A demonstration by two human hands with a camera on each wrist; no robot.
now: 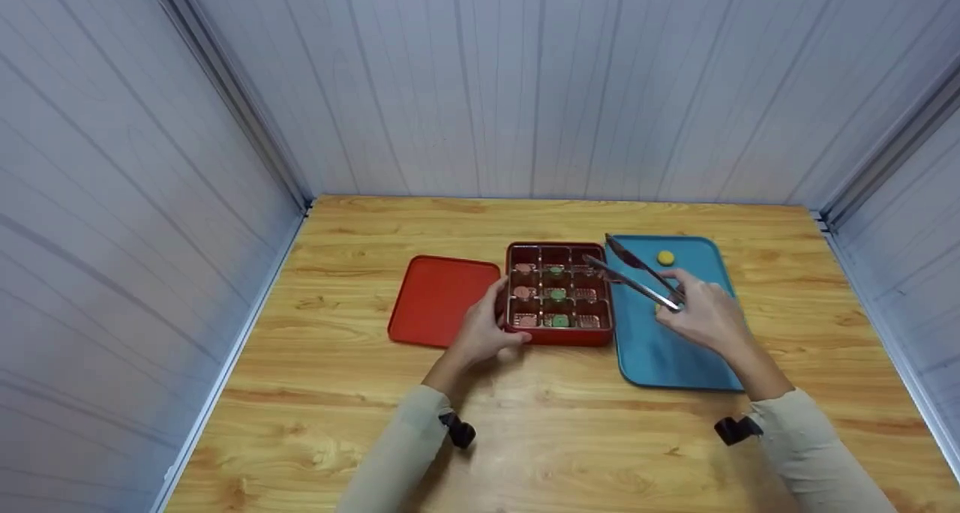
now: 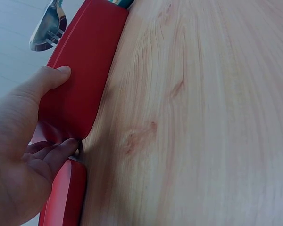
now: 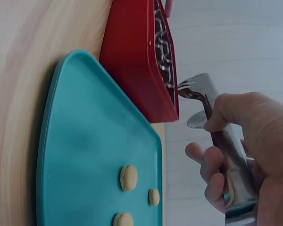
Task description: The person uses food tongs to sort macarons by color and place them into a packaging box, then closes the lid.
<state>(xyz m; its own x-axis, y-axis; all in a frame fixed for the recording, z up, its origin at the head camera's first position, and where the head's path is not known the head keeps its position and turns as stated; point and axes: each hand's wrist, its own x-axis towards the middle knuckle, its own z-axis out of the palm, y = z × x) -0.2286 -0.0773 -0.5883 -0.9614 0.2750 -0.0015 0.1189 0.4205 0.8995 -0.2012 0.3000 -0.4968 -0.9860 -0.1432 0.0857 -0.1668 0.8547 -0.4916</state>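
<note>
My left hand grips the near left corner of a red box, its thumb on the front wall and its fingers along the left side. A clear divided insert in the box has pinkish rounds in its left column and green rounds in the middle one. Ribbed plastic bottoms show in the right column. My right hand holds metal serving tongs, one end forked, the other flat. Their tips stand apart over the box's far right part, with nothing visible between them.
Right of the box lies a blue tray with several yellow macarons, some hidden by my right hand in the head view. A red lid lies flat left of the box. Pale panel walls enclose the wooden table.
</note>
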